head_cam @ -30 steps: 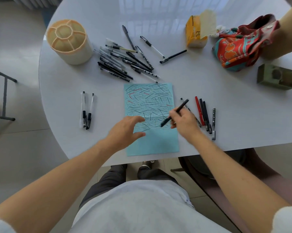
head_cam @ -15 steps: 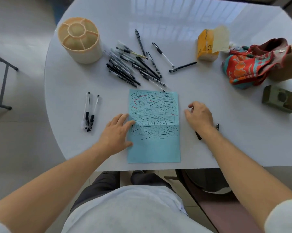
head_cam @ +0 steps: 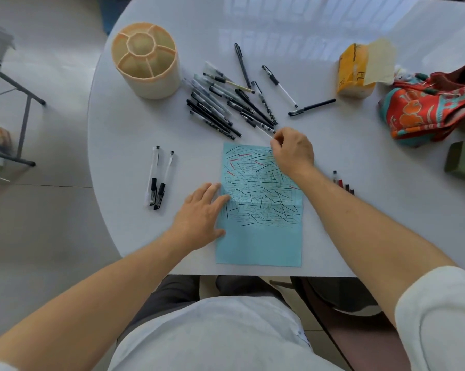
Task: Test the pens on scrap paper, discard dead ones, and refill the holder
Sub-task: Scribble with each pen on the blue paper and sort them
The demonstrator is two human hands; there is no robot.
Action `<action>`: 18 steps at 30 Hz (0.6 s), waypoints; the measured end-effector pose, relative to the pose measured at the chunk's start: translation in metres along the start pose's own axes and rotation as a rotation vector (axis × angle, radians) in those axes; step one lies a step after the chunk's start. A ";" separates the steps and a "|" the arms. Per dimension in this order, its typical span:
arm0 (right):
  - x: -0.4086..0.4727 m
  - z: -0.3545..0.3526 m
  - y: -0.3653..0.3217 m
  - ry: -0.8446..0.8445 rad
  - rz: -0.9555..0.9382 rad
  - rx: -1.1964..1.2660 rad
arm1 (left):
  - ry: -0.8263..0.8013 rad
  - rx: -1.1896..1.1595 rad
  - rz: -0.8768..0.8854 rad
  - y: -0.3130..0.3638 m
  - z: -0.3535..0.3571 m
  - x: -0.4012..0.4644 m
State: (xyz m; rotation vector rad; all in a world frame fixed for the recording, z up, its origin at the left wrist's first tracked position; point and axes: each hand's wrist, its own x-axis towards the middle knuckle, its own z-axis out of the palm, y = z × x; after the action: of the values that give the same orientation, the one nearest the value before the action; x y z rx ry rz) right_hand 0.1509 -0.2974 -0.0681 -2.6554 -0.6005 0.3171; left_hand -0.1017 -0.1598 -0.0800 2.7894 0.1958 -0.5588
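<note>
Blue scrap paper (head_cam: 260, 236), crowded with short black and red test strokes on its upper part, lies flat on the round white table (head_cam: 134, 135) near the person's edge. The left hand (head_cam: 201, 215) rests palm down with fingers spread, its fingertips pressing the paper's left edge. The right hand (head_cam: 293, 151) reaches over the paper's far right corner, thumb and forefinger pinching the near end of a clear-barrelled pen (head_cam: 264, 131) at the bottom of the loose pile of black and clear pens (head_cam: 220, 108).

That pile fans out between the paper and the cream round pen holder (head_cam: 145, 68), which stands upright at the far left of the table; its divided compartments look empty. Two clear pens with black caps (head_cam: 157, 180) lie side by side, well apart to the left of the paper. Right of the paper, a short row of red and dark pens (head_cam: 343, 183) shows past the right forearm, partly hidden by it. A yellow carton (head_cam: 353, 70), a red patterned cloth (head_cam: 427, 108) and a green box (head_cam: 464, 162) sit along the right side.
</note>
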 end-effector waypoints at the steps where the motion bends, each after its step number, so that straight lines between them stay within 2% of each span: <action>1: -0.008 -0.008 0.002 0.016 0.014 0.122 | 0.000 -0.004 0.002 0.001 -0.002 0.000; 4: -0.045 -0.037 0.009 0.034 0.088 0.490 | 0.072 -0.078 0.007 0.004 -0.012 -0.002; 7: -0.097 -0.056 0.022 -0.032 0.168 0.694 | 0.201 -0.319 0.020 0.013 -0.023 -0.005; 10: -0.147 -0.060 0.029 -0.126 0.237 0.821 | 0.080 -0.455 0.029 0.029 -0.034 -0.005; 12: -0.173 -0.056 0.030 -0.166 0.262 0.892 | -0.020 -0.418 0.105 0.040 -0.034 -0.003; 15: -0.198 -0.045 0.028 -0.131 0.311 1.019 | -0.135 -0.331 0.203 0.051 -0.032 -0.002; 18: -0.213 -0.033 0.021 -0.152 0.350 1.131 | -0.156 -0.321 0.237 0.061 -0.029 -0.005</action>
State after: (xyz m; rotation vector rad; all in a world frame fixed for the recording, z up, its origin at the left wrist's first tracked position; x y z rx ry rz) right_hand -0.0189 -0.4222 -0.0199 -1.6139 0.0570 0.7055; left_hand -0.0848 -0.2090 -0.0369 2.4034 -0.0726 -0.6205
